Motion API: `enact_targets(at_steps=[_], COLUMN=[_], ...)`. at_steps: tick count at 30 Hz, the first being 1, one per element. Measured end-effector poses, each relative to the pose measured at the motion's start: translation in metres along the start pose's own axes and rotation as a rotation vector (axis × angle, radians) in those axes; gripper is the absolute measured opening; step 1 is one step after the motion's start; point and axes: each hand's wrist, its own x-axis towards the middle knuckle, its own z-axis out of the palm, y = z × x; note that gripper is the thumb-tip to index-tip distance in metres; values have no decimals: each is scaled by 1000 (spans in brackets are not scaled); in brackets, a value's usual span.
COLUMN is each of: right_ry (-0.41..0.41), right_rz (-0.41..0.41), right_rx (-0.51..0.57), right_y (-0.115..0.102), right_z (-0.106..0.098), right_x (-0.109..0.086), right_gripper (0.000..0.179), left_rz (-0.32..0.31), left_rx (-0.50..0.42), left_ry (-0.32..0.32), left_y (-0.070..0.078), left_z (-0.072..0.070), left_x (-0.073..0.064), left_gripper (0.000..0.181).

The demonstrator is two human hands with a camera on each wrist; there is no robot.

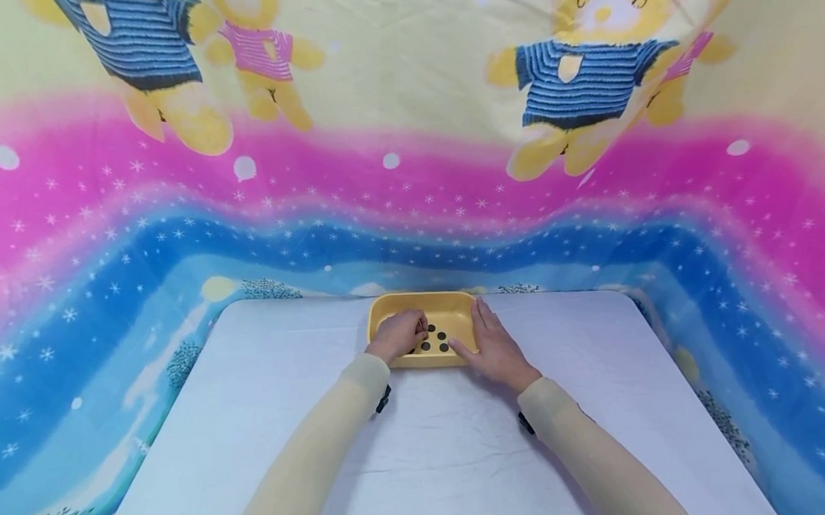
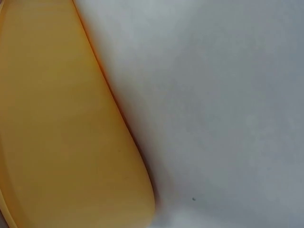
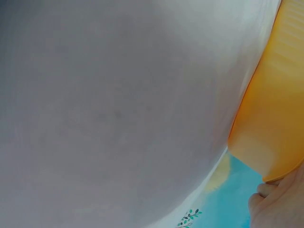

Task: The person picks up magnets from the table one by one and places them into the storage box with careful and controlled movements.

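A yellow rectangular box (image 1: 424,361) stands at the table's far edge, with several small dark round discs (image 1: 441,336) lying on its floor. Over the left wall reaches my left hand (image 1: 400,333), its fingers bent down beside the discs; I cannot tell whether a disc is between its fingertips. My right hand (image 1: 499,352) holds the box's right wall, thumb on the inner side and fingers along the outside. In the right wrist view, part of that hand (image 3: 280,204) shows at the rim. The left wrist view shows the box's outer wall (image 2: 66,123) without the hand.
A white cloth (image 1: 421,457) covers the table. Behind and at both sides hangs a colourful curtain (image 1: 396,204) with bears and snowflakes, meeting the table's far edge close behind the box. Both forearms (image 1: 310,454) cross the table from the near side.
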Motion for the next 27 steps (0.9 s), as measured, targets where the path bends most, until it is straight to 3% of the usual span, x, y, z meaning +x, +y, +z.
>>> enact_targets(at_steps=[12, 17, 23, 27], right_ry=[-21, -26, -29, -44], right_rz=[3, -14, -18, 0], right_rx=[-7, -26, -44, -40], right_y=[-2, -1, 0, 2], right_z=[3, 4, 1, -4], right_x=[6, 7, 7, 6], right_gripper=[104, 105, 107, 106], left_rz=[12, -13, -2, 34], left_rx=[21, -47, -123, -76], left_ry=[36, 56, 99, 185], left_y=[-5, -6, -4, -2], left_z=[-1, -7, -31, -51], left_x=[-1, -3, -11, -19], left_gripper=[5, 9, 20, 23])
